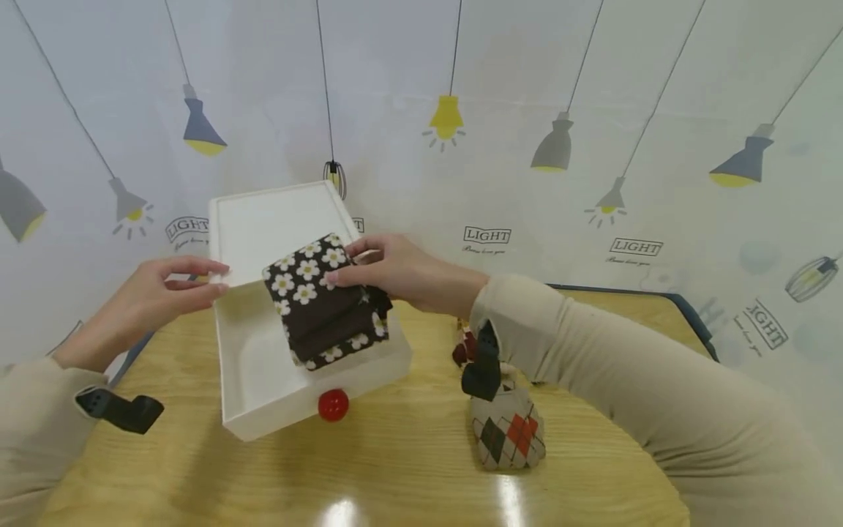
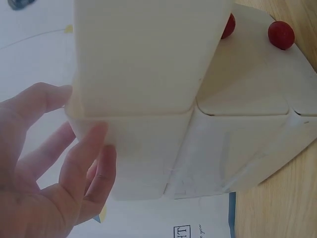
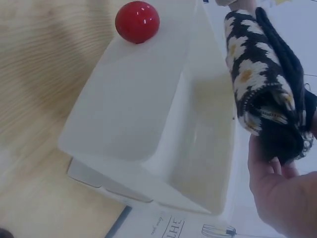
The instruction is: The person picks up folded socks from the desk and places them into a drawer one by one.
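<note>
- I see the right hand [image 3: 283, 197] gripping a folded dark cloth [image 3: 253, 59] with white flowers.
- Near it, I find a white open box [image 3: 126, 99]; one side carries a round red knob [image 3: 137, 22].
- Left in view is the wooden table [image 3: 34, 104].

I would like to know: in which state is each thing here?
Top drawer: pulled open
Lower drawers: shut
Flowered cloth: folded, gripped by the right hand
Diamond-patterned bundle: resting on the table
Dark red thing: mostly hidden, state unclear
Left hand: touching the edge of the chest

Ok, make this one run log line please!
left hand: touches white drawer unit; right hand: holds folded flowered cloth; drawer: open; argyle bundle: on table
</note>
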The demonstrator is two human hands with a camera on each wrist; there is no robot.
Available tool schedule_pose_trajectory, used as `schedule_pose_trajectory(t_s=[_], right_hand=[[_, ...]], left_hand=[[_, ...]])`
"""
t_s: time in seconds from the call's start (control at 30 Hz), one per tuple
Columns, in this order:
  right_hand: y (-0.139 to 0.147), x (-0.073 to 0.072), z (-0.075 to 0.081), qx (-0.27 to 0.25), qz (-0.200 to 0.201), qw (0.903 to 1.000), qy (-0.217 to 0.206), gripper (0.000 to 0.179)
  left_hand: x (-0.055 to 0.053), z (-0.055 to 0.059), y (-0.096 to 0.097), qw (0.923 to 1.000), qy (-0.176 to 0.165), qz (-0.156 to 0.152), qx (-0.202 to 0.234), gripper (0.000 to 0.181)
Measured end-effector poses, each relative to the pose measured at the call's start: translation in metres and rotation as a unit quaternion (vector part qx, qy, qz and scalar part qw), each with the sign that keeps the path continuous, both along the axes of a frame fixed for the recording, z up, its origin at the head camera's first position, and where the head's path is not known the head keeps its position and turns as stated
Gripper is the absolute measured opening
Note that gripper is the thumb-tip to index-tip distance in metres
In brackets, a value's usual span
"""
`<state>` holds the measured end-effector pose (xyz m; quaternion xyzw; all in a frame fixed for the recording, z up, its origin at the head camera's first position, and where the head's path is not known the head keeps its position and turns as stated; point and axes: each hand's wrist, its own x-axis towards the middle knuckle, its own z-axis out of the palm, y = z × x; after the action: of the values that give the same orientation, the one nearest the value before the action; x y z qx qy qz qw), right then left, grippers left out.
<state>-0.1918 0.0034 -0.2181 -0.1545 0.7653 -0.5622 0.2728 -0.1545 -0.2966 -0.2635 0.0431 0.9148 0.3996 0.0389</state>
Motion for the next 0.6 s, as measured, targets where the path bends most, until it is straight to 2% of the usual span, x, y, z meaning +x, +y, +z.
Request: schedule_pose_trajectory(t_s=[0.13, 0.33, 0.6], right_hand=[[-0.022, -0.004, -0.003, 0.034, 0.018, 0.9993, -0.002, 0.047], [-0.045, -0.003, -0.012, 0.052, 0.048, 0.9969, -0.034, 0.054], [-0.065, 0.0, -0.024, 0.074, 0.054, 0.9947, -0.047, 0.059]], left_hand=[[0.001, 0.001, -0.001, 1.0, 0.0, -0.001, 0.008, 0.052], [0.001, 0.0, 0.001, 0.9999, 0.001, -0.003, 0.016, 0.052], [0.002, 0.0, 0.001, 0.9999, 0.005, 0.0, 0.016, 0.051]])
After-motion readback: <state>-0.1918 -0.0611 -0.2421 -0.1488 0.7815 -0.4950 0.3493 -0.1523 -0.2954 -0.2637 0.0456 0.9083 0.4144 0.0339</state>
